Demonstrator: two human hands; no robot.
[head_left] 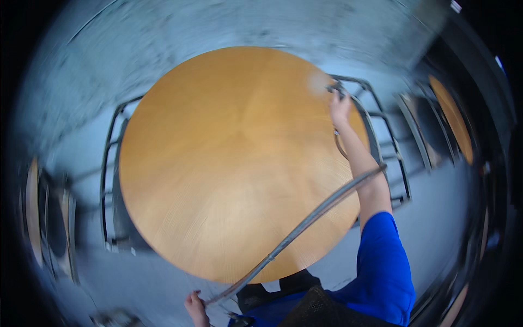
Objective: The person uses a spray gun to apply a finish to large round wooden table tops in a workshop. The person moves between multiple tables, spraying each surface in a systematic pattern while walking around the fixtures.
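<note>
A large round wooden tabletop (234, 163) lies flat before me, its surface glossy in the near half. Over its far right edge my right hand (340, 109) is closed round a small dark spray gun (338, 89), and a pale puff of mist hangs just left of the nozzle. Down at the near left, beyond the tabletop's rim, my left hand (196, 308) grips a grey hose (294, 234). That hose runs diagonally up across the near part of the tabletop and passes over my right forearm. Motion blur softens the gun's details.
A dark metal frame (400, 158) shows on both sides beneath the tabletop. Other round boards on edge stand at the right (452, 120) and at the left (34, 212). A bluish, marked wall or sheet (218, 24) spans the far side.
</note>
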